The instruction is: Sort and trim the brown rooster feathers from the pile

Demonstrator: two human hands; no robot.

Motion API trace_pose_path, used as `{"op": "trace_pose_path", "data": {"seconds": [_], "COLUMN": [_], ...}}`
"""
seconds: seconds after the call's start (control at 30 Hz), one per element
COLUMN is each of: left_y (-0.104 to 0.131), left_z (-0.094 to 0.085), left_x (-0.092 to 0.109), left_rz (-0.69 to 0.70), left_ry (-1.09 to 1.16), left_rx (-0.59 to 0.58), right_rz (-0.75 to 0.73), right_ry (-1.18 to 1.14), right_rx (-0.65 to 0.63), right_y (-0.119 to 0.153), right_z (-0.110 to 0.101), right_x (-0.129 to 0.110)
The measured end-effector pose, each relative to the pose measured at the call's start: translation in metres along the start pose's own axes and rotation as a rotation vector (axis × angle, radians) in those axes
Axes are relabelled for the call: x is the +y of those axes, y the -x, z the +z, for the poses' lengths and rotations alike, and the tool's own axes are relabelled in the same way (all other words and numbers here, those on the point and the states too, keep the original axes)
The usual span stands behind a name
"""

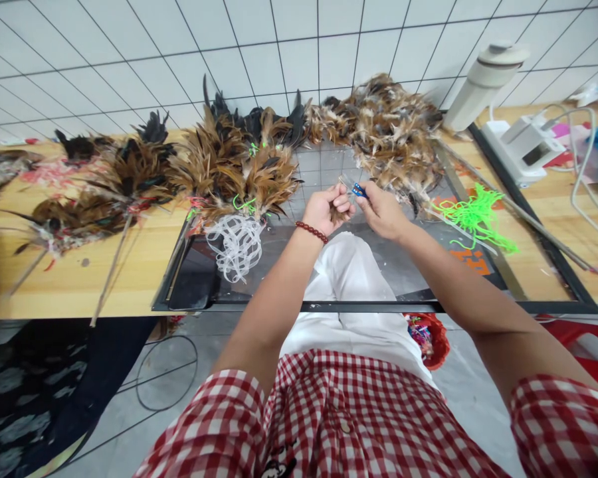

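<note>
My left hand (329, 209), a beaded bracelet at its wrist, is closed with its fingers curled round a small brown feather bundle (337, 214); much of the bundle is hidden in the palm. Close beside it, my right hand (383, 211) grips blue-handled snips (359, 190), whose thin metal tips point toward the left fingertips. Whether the tips touch anything there, I cannot tell. Both hands are above the dark glass-topped frame (279, 252). A heap of brown and black feathers (239, 166) lies left of them, and a lighter brown feather pile (393, 126) lies beyond.
Clear plastic strips (235, 247) and bright green string (478, 216) lie on the glass. A pale bottle (483, 86), a white power adapter (531, 146) with cables and a long stick (528, 216) are at right. Feathered sticks (112, 265) lie left, near another person's dark clothing (40, 392).
</note>
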State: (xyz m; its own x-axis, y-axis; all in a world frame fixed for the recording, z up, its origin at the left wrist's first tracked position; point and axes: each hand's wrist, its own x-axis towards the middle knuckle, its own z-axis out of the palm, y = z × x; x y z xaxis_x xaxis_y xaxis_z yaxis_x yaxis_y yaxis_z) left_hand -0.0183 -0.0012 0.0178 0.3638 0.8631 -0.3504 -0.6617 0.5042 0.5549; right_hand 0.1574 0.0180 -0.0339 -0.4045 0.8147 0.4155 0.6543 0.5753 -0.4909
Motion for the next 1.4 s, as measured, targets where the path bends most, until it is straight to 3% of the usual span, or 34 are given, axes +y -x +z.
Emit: {"op": "trace_pose_path", "data": {"seconds": [0.33, 0.47, 0.53, 0.63, 0.77, 0.83, 0.87, 1.0, 1.07, 1.13, 1.2, 1.27, 1.33, 1.4], "left_y": [-0.001, 0.000, 0.000, -0.003, -0.011, -0.014, -0.016, -0.017, -0.017, -0.016, -0.016, -0.015, -0.014, -0.014], "left_z": [-0.003, 0.000, 0.001, 0.001, -0.008, -0.013, -0.014, -0.012, -0.008, -0.003, 0.001, 0.004, 0.004, 0.004], "left_x": [0.000, 0.000, 0.001, 0.004, 0.011, 0.014, 0.014, 0.010, 0.005, -0.002, -0.007, -0.012, -0.014, -0.016], "left_rz": [0.016, 0.032, 0.080, 0.218, 0.414, 0.449, 0.459, 0.474, 0.459, 0.445, 0.450, 0.463, 0.473, 0.479], "left_ry": [-0.086, -0.081, -0.083, -0.093, -0.058, -0.044, -0.045, -0.060, -0.103, -0.185, -0.270, -0.332, -0.373, -0.403], "left_rx": [0.024, 0.021, 0.050, 0.155, 0.282, 0.314, 0.328, 0.334, 0.322, 0.310, 0.291, 0.262, 0.231, 0.205], "right_rz": [0.055, 0.208, 0.235, 0.149, 0.158, 0.267, 0.355, 0.683, 0.747, 0.799, 0.765, 0.626, 0.440, 0.318], "right_ry": [0.052, 0.157, 0.318, 0.517, 0.500, 0.489, 0.493, 0.586, 0.602, 0.648, 0.700, 0.662, 0.446, 0.138], "right_rx": [-0.087, -0.060, -0.118, -0.187, -0.272, -0.238, -0.147, 0.097, 0.091, -0.010, -0.071, -0.005, 0.108, 0.073], "right_y": [-0.002, -0.006, -0.006, -0.005, -0.006, -0.003, 0.000, 0.027, 0.044, 0.056, 0.060, 0.054, 0.038, 0.018], "right_z": [-0.009, -0.005, -0.007, -0.018, -0.052, -0.075, -0.086, -0.116, -0.120, -0.119, -0.116, -0.112, -0.102, -0.087], "right_x": [-0.013, -0.015, -0.018, -0.026, -0.032, -0.024, -0.015, 0.039, 0.062, 0.070, 0.062, 0.042, 0.019, -0.003]}}
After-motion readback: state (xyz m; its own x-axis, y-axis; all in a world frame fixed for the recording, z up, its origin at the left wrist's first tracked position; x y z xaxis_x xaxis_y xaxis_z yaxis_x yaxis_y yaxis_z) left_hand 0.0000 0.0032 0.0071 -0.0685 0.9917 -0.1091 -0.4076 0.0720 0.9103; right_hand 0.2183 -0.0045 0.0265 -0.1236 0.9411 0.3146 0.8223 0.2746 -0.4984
